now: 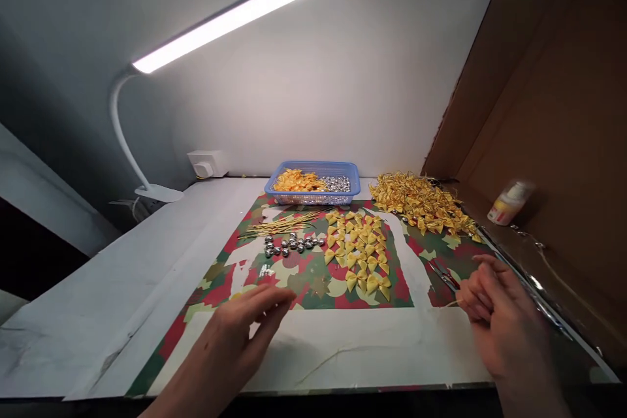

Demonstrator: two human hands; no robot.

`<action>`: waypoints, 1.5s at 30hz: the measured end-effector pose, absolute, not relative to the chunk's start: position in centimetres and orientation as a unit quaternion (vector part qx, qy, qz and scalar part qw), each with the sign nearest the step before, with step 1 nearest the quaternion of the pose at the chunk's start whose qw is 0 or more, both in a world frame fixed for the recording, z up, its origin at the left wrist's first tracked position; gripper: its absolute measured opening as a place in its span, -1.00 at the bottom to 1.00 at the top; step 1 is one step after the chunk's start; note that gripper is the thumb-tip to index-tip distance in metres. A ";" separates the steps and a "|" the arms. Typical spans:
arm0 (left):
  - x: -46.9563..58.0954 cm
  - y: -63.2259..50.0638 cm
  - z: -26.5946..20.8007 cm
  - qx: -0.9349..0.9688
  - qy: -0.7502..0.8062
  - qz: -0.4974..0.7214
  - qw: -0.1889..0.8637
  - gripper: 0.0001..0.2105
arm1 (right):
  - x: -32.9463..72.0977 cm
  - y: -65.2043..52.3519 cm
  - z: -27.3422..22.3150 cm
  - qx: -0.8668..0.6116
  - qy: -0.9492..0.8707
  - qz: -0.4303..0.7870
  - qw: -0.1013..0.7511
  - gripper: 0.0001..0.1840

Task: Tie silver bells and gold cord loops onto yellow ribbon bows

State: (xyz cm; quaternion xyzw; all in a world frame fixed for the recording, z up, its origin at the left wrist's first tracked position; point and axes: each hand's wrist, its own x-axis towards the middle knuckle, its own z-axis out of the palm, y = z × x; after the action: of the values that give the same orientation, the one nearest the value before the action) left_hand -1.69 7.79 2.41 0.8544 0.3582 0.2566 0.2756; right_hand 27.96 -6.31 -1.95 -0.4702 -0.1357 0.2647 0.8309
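My left hand [240, 333] hovers over the near part of the table, thumb and forefinger pinched together; whatever may be between the tips is too small to see. On the right, my right hand [499, 313] has its fingers curled, and a short end of thin yellow cord [454, 302] sticks out of them. Just beyond it lie small scissors [445, 276]. A thin pale strand [337, 354] shows against the white surface between my hands. Yellow ribbon bows [360, 245] sit in rows at the middle, beside silver bells [294, 245] and a bundle of gold cords [281, 225].
A blue basket [313, 198] at the back holds yellow bows and silver beads or bells. Finished-looking bows with cords form a pile [421, 202] at right. A white bottle [509, 204] stands near the cardboard wall [553, 98]. A lit lamp [245, 13] arches overhead from the left.
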 end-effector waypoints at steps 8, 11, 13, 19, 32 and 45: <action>7.1 9.2 0.9 0.879 0.307 0.193 0.308 -0.80 | 23.0 -5.9 -3.6 -0.519 -0.150 0.332 0.773 -0.61; 8.7 9.7 0.1 0.882 0.313 0.177 0.306 -0.80 | 22.2 -6.0 -4.2 -0.542 -0.166 0.334 0.753 -0.55; 9.1 10.0 -0.3 0.881 0.315 0.169 0.308 -0.81 | 22.4 -6.2 -4.3 -0.545 -0.166 0.342 0.747 -0.54; 8.8 10.1 0.1 0.863 0.318 0.166 0.355 -0.82 | 22.6 -6.3 -4.0 -0.533 -0.155 0.344 0.757 -0.61; 1.9 4.3 2.1 0.566 0.293 0.227 0.737 -0.93 | 17.1 -5.4 -0.6 -0.548 -0.318 0.491 0.598 -0.40; -2.3 3.6 0.6 0.424 0.302 0.260 0.813 -0.98 | 12.0 -4.3 -1.9 -0.509 -0.271 0.550 0.604 -0.47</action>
State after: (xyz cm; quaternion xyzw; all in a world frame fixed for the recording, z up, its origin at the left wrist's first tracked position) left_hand -2.28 3.57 0.60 0.4239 0.3019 0.2596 0.8135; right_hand 11.98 -4.27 -1.86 -0.5091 -0.2711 0.5497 0.6043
